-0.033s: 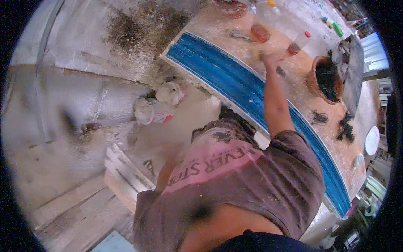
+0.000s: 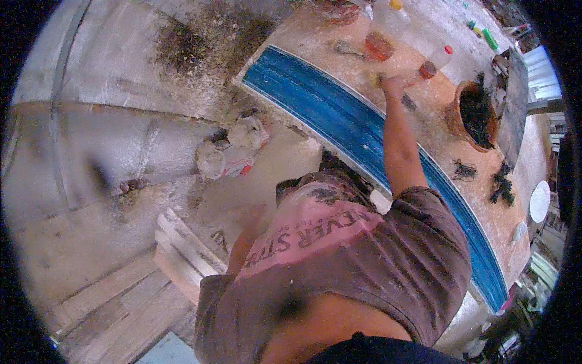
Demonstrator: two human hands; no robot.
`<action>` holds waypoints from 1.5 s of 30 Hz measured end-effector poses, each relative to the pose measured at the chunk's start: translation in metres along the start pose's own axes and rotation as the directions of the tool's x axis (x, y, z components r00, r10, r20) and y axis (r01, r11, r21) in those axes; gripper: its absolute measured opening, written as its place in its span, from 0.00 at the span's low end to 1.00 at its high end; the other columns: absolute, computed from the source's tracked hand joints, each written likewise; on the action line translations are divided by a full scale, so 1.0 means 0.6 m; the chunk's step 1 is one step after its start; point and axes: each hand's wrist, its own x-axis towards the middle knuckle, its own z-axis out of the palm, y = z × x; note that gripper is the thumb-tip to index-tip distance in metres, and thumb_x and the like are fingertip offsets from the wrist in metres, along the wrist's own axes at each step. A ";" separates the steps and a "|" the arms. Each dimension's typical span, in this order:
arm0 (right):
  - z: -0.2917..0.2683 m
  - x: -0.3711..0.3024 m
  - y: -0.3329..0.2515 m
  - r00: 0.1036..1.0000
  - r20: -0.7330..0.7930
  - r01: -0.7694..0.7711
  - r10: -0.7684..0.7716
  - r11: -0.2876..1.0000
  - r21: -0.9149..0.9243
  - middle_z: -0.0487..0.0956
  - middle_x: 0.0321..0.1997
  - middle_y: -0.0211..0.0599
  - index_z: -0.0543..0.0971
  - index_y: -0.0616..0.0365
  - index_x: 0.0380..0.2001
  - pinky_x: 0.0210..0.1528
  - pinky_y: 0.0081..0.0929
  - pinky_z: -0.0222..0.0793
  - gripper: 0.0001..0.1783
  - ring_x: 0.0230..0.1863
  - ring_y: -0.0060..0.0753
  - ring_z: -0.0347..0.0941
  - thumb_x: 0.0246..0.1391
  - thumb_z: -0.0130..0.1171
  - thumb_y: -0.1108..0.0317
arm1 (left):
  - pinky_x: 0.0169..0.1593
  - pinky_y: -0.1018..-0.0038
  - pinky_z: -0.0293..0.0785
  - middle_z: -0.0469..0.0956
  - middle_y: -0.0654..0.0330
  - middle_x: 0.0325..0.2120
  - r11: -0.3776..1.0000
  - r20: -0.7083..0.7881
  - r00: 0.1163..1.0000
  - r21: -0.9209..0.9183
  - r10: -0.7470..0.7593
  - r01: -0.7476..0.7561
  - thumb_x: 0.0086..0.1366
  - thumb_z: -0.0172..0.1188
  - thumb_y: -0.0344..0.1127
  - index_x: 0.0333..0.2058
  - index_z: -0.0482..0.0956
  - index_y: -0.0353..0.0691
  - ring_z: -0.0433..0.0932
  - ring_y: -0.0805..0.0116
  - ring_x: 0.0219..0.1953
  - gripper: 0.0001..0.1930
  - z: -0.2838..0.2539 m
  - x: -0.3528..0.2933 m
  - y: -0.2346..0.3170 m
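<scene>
My right hand reaches over a long, curved blue panel with pale edges, to the table surface beyond it. Its fingers look closed around a small yellowish and dark thing, too blurred to name. Beside the wrist lies a dark, narrow piece. Just past the hand are a clear bottle with a red cap and a container of reddish liquid. On the left, my forearm hangs low beside my shirt; the left hand's fingers are blurred and cannot be made out.
An orange-brown basket of black fibres stands on the table at the right, with black tufts nearby. A white round lid is farther right. Pale bags sit on the floor beside the panel, and wooden boards lie lower left.
The whole view has shifted slightly, and my right arm stays stretched across the blue panel in nearly the same place.
</scene>
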 end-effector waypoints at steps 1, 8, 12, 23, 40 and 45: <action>-0.008 -0.002 -0.036 1.000 -0.018 -0.017 0.017 0.999 0.048 0.75 0.55 0.66 0.68 0.68 0.60 0.62 0.45 0.66 0.41 0.60 0.61 0.70 0.52 0.65 0.48 | 0.38 0.68 0.75 0.82 0.59 0.36 1.000 -0.006 1.000 0.011 -0.010 0.010 0.68 0.54 0.45 0.46 0.80 0.41 0.80 0.64 0.34 0.16 -0.007 0.007 0.000; 0.002 0.017 -0.013 0.990 -0.133 -0.011 0.036 0.983 0.183 0.67 0.62 0.68 0.54 0.74 0.66 0.66 0.43 0.61 0.61 0.68 0.64 0.59 0.40 0.74 0.47 | 0.36 0.69 0.75 0.82 0.60 0.35 0.919 0.145 0.988 0.380 0.054 -0.106 0.68 0.53 0.43 0.45 0.80 0.41 0.80 0.65 0.32 0.15 0.027 0.155 0.265; -0.016 0.014 -0.059 0.988 -0.099 -0.100 0.116 0.983 0.151 0.71 0.59 0.61 0.58 0.68 0.66 0.61 0.42 0.66 0.57 0.64 0.57 0.65 0.37 0.77 0.53 | 0.35 0.69 0.75 0.83 0.60 0.35 0.813 0.228 0.972 0.554 0.057 -0.178 0.68 0.53 0.43 0.45 0.80 0.41 0.80 0.65 0.32 0.15 0.051 0.252 0.404; -0.214 -0.190 -0.064 0.958 -0.220 0.237 -0.185 0.941 0.240 0.83 0.42 0.34 0.82 0.51 0.47 0.40 0.27 0.74 0.16 0.37 0.29 0.78 0.57 0.64 0.61 | 0.30 0.74 0.74 0.82 0.61 0.32 0.931 0.403 0.839 -0.172 0.365 -0.322 0.63 0.61 0.36 0.44 0.80 0.38 0.80 0.69 0.28 0.13 -0.037 0.404 0.536; 0.018 -0.226 -0.731 0.977 -0.018 0.142 -0.214 0.582 0.801 0.85 0.35 0.34 0.85 0.62 0.37 0.37 0.24 0.77 0.11 0.33 0.22 0.80 0.54 0.68 0.66 | 0.44 0.72 0.76 0.80 0.59 0.35 0.836 0.021 0.838 -0.088 0.545 -0.541 0.67 0.60 0.39 0.41 0.79 0.34 0.77 0.71 0.37 0.13 -0.149 0.462 0.646; -0.057 -0.304 -0.573 0.997 0.039 -0.011 -0.063 0.403 0.915 0.85 0.37 0.31 0.85 0.60 0.38 0.33 0.22 0.76 0.13 0.36 0.23 0.80 0.52 0.70 0.64 | 0.50 0.65 0.75 0.80 0.54 0.41 0.435 0.188 0.462 0.167 0.867 -0.885 0.66 0.62 0.38 0.45 0.78 0.37 0.78 0.57 0.42 0.13 -0.032 0.381 0.889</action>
